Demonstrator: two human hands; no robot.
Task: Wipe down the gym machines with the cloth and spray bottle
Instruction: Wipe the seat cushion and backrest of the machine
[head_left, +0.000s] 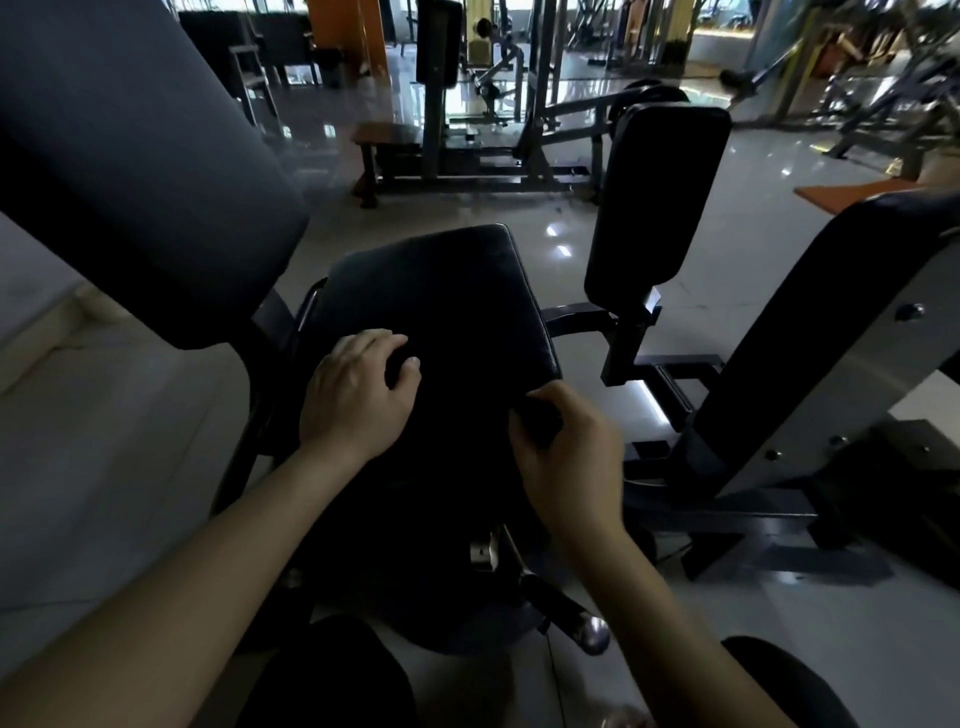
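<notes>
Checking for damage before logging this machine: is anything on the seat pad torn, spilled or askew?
Nothing stands out. The seat pad shows no tear or spill, though the picture is dark. The left hand rests on it; the right hand grips a dark object at its corner.

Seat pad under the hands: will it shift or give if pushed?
Seat pad probably stays put: it sits on a steel frame. Glossy cover, likely slick when sprayed. Rounded edges suggest slight give.

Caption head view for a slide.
Left hand and right hand, fingers curled, on a gym machine's black seat pad; too dark to tell if they hold anything.
</notes>
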